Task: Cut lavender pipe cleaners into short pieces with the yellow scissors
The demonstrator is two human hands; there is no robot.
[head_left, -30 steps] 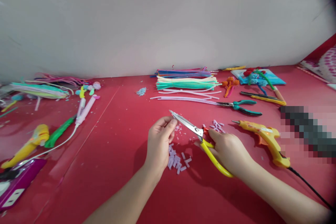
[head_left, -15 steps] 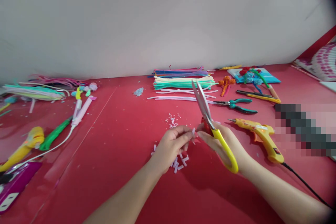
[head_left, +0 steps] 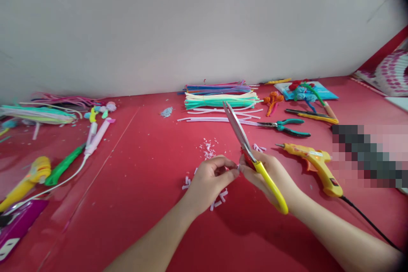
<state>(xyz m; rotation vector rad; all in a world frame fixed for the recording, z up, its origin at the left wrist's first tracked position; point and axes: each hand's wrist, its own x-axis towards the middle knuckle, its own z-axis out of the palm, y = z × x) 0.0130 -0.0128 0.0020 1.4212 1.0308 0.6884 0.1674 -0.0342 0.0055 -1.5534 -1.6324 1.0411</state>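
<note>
Scissors with a yellow handle (head_left: 271, 187) rest in my right hand (head_left: 270, 176), their blades pointing up and away. The fingertips of that hand meet those of my left hand (head_left: 210, 180), which pinches a tiny pale lilac piece (head_left: 238, 167), mostly hidden between the fingers. Beneath and beside my left hand lie short lilac cut pieces (head_left: 222, 196). Fine lilac clippings (head_left: 208, 151) are scattered just beyond it. A few more lilac pieces (head_left: 259, 148) lie behind my right hand.
Bundled pipe cleaners (head_left: 219, 101) and long lilac strips (head_left: 204, 120) lie at the back. Teal pliers (head_left: 291, 127) and a yellow glue gun (head_left: 312, 157) are on the right. At left are a pink glue tool (head_left: 98, 137), green item (head_left: 65, 165) and purple power strip (head_left: 21, 225).
The lilac piece has sunk lower between my fingertips and shows less. The scissors have tilted left, and lilac pieces behind my right hand are more exposed. The view has shifted slightly.
</note>
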